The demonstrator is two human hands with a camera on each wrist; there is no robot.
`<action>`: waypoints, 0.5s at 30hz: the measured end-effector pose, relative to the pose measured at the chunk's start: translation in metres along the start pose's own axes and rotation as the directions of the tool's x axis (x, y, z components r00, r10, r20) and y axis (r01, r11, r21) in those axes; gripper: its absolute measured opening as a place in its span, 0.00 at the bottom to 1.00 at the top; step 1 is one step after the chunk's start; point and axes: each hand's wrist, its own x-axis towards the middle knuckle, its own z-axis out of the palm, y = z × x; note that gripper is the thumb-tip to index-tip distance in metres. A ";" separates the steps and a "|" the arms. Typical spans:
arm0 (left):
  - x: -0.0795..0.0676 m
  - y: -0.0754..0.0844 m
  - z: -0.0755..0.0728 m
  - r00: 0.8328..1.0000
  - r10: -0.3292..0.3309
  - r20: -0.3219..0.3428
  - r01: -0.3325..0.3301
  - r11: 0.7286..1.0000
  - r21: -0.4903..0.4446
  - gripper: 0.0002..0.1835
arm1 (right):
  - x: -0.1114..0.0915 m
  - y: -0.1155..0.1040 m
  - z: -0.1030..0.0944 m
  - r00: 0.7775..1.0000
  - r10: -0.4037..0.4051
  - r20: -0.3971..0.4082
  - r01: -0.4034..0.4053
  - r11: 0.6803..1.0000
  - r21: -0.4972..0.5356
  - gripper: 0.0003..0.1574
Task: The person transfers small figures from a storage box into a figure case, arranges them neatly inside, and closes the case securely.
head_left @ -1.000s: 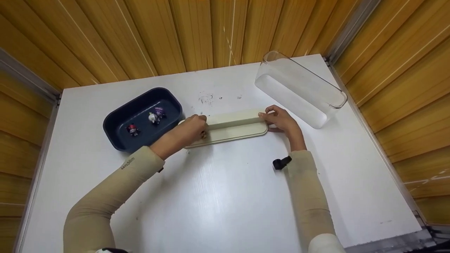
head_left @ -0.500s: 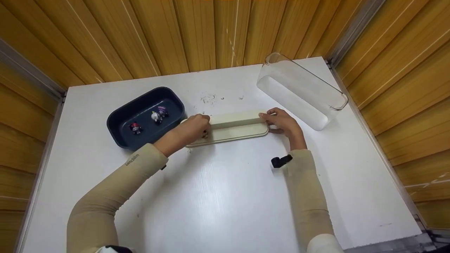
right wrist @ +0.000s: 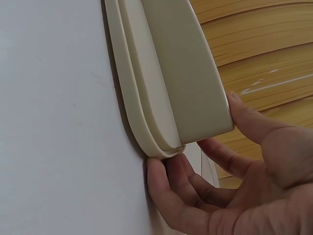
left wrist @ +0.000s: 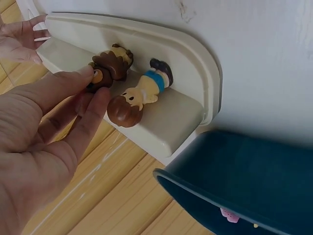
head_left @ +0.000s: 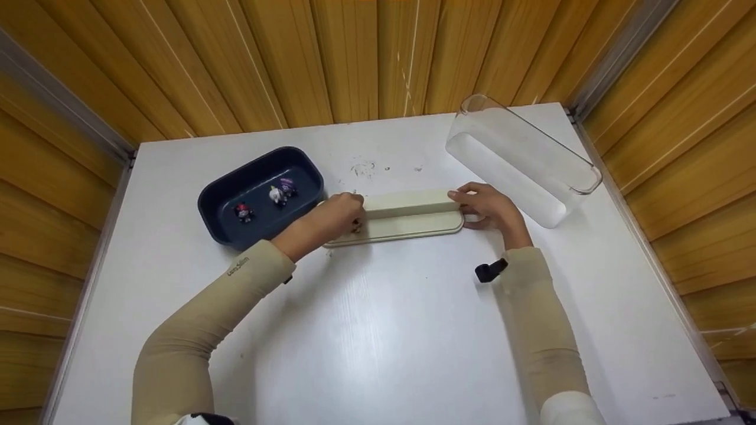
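Your left hand (head_left: 332, 219) pinches a brown figurine (left wrist: 111, 67) over the cream stand (head_left: 413, 224), mid-frame; your right hand (head_left: 493, 206) grips that stand's right end. Just left sits the navy bin (head_left: 251, 178); upper right, a clear container (head_left: 522, 162). Tabletop (head_left: 378, 336) room stretches toward the bottom edge.

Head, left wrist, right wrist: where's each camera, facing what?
Head: worn there, facing forward-down at white rectangular table; left hand, right hand, beige sleeves show.
Left wrist: worn there, facing pinched brown toy figure; both hands show.
Right wrist: worn there, facing cream stepped tray; right hand grips it.
Wrist views share the tray.
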 end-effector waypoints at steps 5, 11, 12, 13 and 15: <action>0.000 0.002 0.008 0.998 -0.012 -0.069 0.013 1.000 0.003 0.08 | 0.002 0.003 -0.007 1.000 0.009 0.022 -0.009 1.000 0.011 0.32; -0.008 0.000 0.014 0.991 -0.048 -0.122 0.052 0.998 0.030 0.04 | 0.005 0.003 -0.003 0.999 -0.016 0.038 0.017 1.000 -0.005 0.30; -0.009 0.000 0.015 0.991 -0.058 -0.124 0.063 0.997 0.041 0.04 | 0.005 0.004 -0.003 0.999 -0.024 0.036 0.025 1.000 -0.007 0.30; -0.010 0.000 0.015 0.990 -0.067 -0.127 0.073 0.996 0.050 0.04 | 0.006 0.003 -0.003 0.999 -0.027 0.037 0.027 1.000 -0.009 0.30; -0.010 0.000 0.014 0.989 -0.072 -0.126 0.079 0.995 0.053 0.04 | 0.007 0.002 -0.005 0.999 -0.033 0.039 0.034 0.999 -0.011 0.30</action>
